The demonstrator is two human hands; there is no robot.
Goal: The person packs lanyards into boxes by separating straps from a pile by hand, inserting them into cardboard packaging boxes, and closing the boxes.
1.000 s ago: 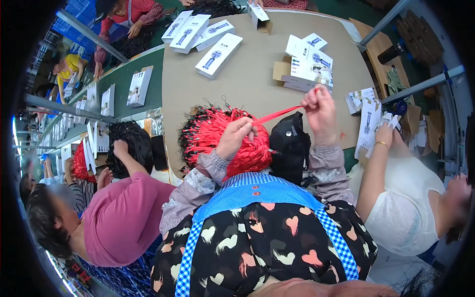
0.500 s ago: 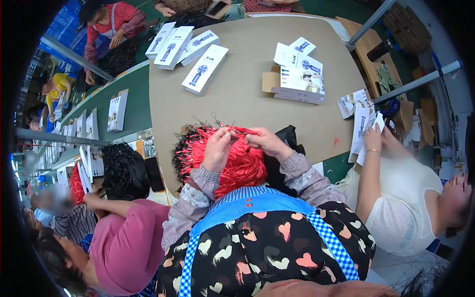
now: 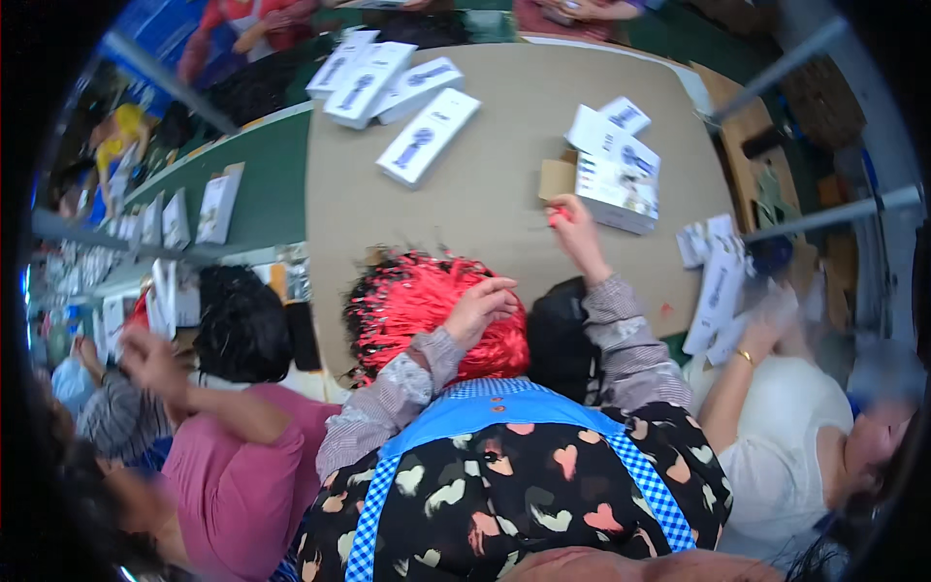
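Note:
A big pile of red wrist straps [image 3: 417,315], with thin black loops at its far left end, lies on the table right before me. My left hand [image 3: 482,310] is over the pile's right part, fingers stretched out and nothing visible in them. Farther out to the right, my right hand [image 3: 579,236] pinches a small folded red strap [image 3: 558,217]. Most of that strap is hidden in the fingers. It is close to the open brown end flap of a white fan box [image 3: 616,189], lying flat with other boxes.
Several white boxes [image 3: 428,138] lie at the far left of the brown tabletop [image 3: 485,209]. A black cloth-like item [image 3: 562,339] sits right of the pile. Co-workers sit on both sides, one in pink [image 3: 233,466], one in white [image 3: 776,417]. Black straps [image 3: 242,325] are heaped at left.
My hands were together over the pile with a red strap between them. Now they are apart: the right has carried the strap forward and right to the open box, the left stays over the pile.

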